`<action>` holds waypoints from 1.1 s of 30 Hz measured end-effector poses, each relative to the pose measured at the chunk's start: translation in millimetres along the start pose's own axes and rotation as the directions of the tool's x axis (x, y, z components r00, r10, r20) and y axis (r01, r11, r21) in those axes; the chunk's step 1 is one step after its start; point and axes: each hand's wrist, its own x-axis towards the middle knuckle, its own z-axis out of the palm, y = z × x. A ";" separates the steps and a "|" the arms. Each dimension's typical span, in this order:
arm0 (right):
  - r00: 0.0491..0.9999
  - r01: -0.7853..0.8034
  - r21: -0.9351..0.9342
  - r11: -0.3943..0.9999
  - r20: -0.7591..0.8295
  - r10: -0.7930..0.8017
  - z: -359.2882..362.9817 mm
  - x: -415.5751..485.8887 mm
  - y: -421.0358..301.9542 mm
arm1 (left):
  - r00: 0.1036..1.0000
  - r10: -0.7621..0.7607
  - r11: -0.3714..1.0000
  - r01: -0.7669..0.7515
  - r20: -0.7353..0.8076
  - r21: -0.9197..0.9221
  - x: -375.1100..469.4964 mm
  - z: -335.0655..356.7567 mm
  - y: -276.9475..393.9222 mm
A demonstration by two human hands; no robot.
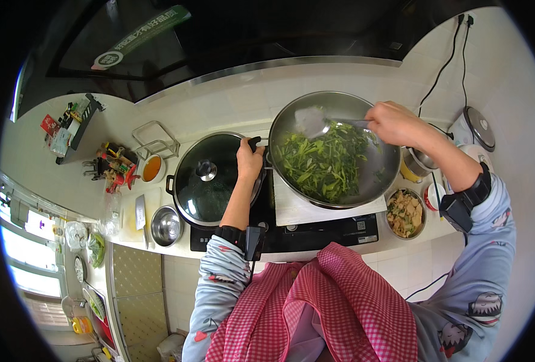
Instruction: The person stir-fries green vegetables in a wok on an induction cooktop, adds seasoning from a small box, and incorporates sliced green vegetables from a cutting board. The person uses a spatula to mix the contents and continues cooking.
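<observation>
A large steel wok [380, 169] holds chopped leafy greens [322, 165] and stands tilted over a pale board [290, 208] on the cooktop. My left hand [249, 160] is closed around the wok's handle [255, 142], at its left side. With my right hand [392, 122] I grip the handle of a metal spatula [346, 122]. The spatula's head is over the upper part of the wok, with a whitish patch around it that may be glare or steam. Left of the wok, a covered pan [193, 181] with a glass lid [222, 176] is close to my left hand.
A steel bowl of cooked food [404, 213] stands right of the cooktop [340, 233]. To the left are an empty steel bowl [167, 226], a cleaver [140, 212] on a cutting board [127, 217], and a bowl of orange liquid [151, 168]. The range hood [258, 40] overhangs the back.
</observation>
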 end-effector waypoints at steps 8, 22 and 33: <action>0.968 0.244 0.064 0.968 -0.074 -0.239 58.4 9.7 28.2 | 0.992 -0.100 0.994 0.103 0.072 -0.038 -1.3 -6.4 9.7; 0.935 0.296 -0.313 0.902 -0.096 -0.341 6.7 -135.2 122.2 | 0.986 -0.141 0.970 0.156 0.088 -0.186 -3.3 -7.8 12.7; 0.986 0.147 0.002 0.989 -0.075 -0.147 31.5 -134.2 103.9 | 0.969 -0.196 0.946 0.227 0.150 -0.230 -9.2 -11.5 27.0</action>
